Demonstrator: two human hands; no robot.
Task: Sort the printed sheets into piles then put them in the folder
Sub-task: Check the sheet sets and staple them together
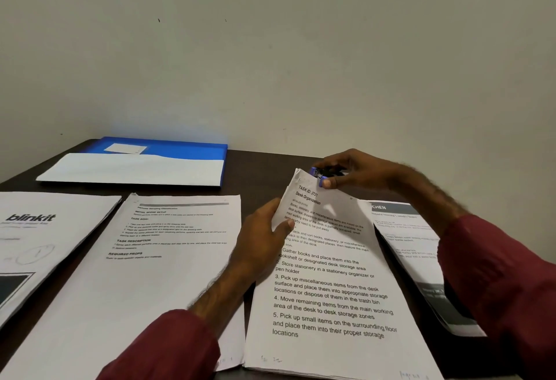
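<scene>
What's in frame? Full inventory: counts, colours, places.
desk: 1, dark brown, against the wall
wall: off-white, behind
folder: 1, blue, back left
loose sheets: white, across the folder's front
label: 1, white, on the folder
blinkit pile: 1, white, far left
centre-left pile: 1, white, printed
Desk Organization pile: 1, white, right of centre, top corner lifted
grey-header pile: 1, white and grey, far right, under the right forearm
mini stapler: 1, blue and black, at the lifted corner
left hand: grips the Desk Organization pile's left edge
right hand: fingers hold the mini stapler
</scene>
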